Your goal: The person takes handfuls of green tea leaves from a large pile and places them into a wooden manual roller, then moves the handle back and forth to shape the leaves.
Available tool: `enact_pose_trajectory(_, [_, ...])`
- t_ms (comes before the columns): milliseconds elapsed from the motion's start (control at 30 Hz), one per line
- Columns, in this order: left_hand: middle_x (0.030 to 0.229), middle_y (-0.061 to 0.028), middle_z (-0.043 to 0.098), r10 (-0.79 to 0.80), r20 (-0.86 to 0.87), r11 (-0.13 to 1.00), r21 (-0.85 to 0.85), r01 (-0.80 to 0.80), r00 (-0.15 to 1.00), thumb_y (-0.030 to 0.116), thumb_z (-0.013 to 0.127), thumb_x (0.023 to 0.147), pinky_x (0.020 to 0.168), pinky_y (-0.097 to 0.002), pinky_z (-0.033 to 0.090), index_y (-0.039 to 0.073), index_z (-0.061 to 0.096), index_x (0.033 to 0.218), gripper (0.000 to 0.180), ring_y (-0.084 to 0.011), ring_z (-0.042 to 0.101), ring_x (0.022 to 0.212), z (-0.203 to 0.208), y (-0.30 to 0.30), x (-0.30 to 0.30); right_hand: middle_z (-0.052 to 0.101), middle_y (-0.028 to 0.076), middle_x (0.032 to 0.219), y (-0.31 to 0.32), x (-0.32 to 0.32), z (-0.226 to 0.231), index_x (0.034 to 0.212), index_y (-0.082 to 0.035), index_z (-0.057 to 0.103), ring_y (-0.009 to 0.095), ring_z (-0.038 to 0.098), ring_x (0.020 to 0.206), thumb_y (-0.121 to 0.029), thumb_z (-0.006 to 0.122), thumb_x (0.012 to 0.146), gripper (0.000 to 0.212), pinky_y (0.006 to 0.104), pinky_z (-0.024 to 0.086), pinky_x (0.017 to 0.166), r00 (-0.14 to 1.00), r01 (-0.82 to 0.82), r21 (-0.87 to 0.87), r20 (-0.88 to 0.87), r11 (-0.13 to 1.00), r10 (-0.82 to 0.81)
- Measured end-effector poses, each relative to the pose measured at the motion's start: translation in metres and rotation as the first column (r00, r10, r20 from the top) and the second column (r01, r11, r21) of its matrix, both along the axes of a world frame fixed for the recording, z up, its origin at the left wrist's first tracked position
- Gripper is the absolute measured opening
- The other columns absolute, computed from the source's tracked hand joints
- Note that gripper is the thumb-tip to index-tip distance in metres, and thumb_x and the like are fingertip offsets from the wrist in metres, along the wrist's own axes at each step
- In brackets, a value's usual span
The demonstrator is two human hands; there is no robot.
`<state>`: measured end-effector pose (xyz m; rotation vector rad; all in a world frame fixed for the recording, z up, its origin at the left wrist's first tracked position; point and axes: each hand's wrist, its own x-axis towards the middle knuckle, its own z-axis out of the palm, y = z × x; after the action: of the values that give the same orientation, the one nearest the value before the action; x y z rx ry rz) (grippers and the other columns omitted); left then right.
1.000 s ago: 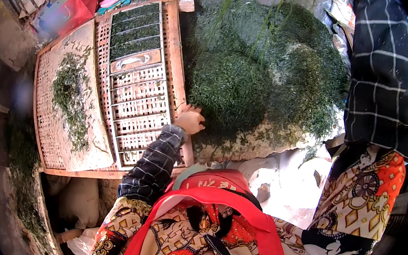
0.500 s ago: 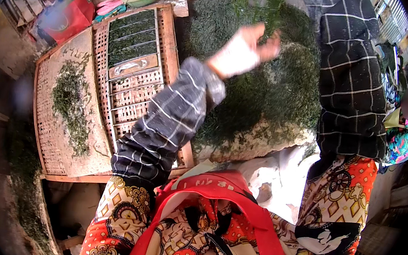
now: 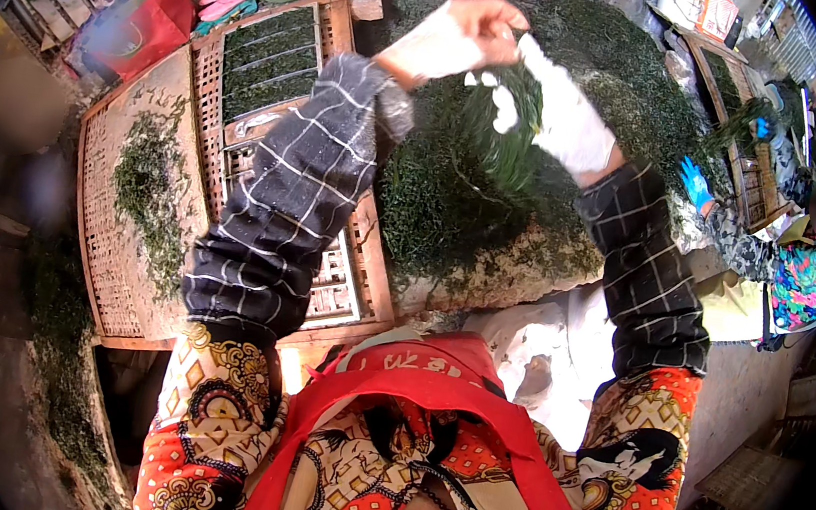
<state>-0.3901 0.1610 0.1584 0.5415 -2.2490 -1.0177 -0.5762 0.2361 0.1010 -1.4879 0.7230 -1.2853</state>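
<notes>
A bunch of long, thin, wet green strands (image 3: 508,156), which look like seaweed, hangs from my right hand (image 3: 574,123). Bright light washes out that hand, and its fingers appear closed round the bunch. My left hand (image 3: 468,35) is beside it, fingers curled together and meeting the right hand's fingertips; whatever they pinch is hidden. Both hands are above a broad dark green heap (image 3: 436,188) of the same kind of strands, spread on a pale, stone-like slab (image 3: 528,259).
Left of the heap lies a wooden-edged woven rack (image 3: 376,272) with a barred metal frame (image 3: 348,294) on it, green filling some sections. Beyond stands a red bag (image 3: 157,30). At the right, another person's blue glove (image 3: 696,185) is beside a second rack (image 3: 739,172).
The right hand, out of view before, has come back toward me with the strands, lowering them from the top edge. My left hand, spread before, has moved left and up and curled its fingers.
</notes>
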Motion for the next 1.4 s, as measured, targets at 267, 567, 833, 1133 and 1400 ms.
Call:
enact_pose_trajectory(267, [0.11,-0.0145,0.067,-0.259,-0.339,0.571,0.701,0.426,0.905,0.017,0.074,0.085,0.092,-0.0373,0.05,0.0,0.064,0.114,0.035,-0.0225,0.063,0.101,-0.183,0.03,0.009,0.042,-0.008,0.066,0.008,0.01,0.059,0.109,0.002,0.058,0.0,0.037,0.052,-0.024,0.048,0.103,0.028,0.0158,0.03,0.044,0.964,-0.16,0.182,0.24,0.97,0.114])
enact_pose_trajectory(567, [0.086,-0.0153,0.068,-0.074,0.028,0.59,0.807,0.021,0.997,0.02,0.058,0.097,0.045,-0.0358,0.05,-0.004,0.065,0.088,0.026,-0.019,0.059,0.049,-0.313,0.026,0.072,0.05,-0.006,0.086,0.023,-0.031,0.174,0.112,-0.002,0.055,0.003,0.048,0.071,-0.002,0.045,0.097,0.017,0.0173,0.041,0.06,0.876,0.453,-0.507,0.099,0.733,-0.472])
enact_pose_trajectory(833, [0.073,-0.0069,0.064,0.416,-0.36,0.905,0.254,-0.342,0.835,0.008,0.057,0.087,0.051,-0.0323,0.048,0.008,0.067,0.094,0.012,-0.0199,0.06,0.057,-0.109,-0.048,0.08,0.055,-0.008,0.074,0.01,0.079,0.061,0.102,-0.007,0.064,0.001,0.037,0.053,-0.039,0.053,0.1,0.034,0.0158,0.028,0.047,0.946,0.292,0.203,-0.208,0.935,-0.25])
enact_pose_trajectory(1133, [0.112,-0.0134,0.066,-0.102,-0.245,0.991,-0.106,0.078,0.964,0.017,0.069,0.083,0.073,-0.0331,0.056,0.007,0.065,0.113,0.032,-0.0249,0.066,0.094,-0.121,0.02,0.147,0.062,0.003,0.08,-0.038,0.136,-0.029,0.103,0.002,0.061,0.016,0.06,0.074,-0.022,0.055,0.1,0.025,0.0278,0.051,0.074,0.842,0.071,0.493,0.436,0.867,-0.317])
enact_pose_trajectory(1400, [0.121,-0.0058,0.065,0.065,-0.533,0.62,0.684,0.385,0.843,0.064,0.042,0.094,0.094,-0.0353,0.05,0.005,0.052,0.13,0.069,-0.0178,0.061,0.107,-0.156,-0.038,0.179,0.048,-0.006,0.076,-0.081,0.219,-0.011,0.103,-0.005,0.061,0.003,0.039,0.058,-0.034,0.043,0.104,0.034,0.0214,0.037,0.052,0.994,0.002,0.38,-0.1,0.925,0.039])
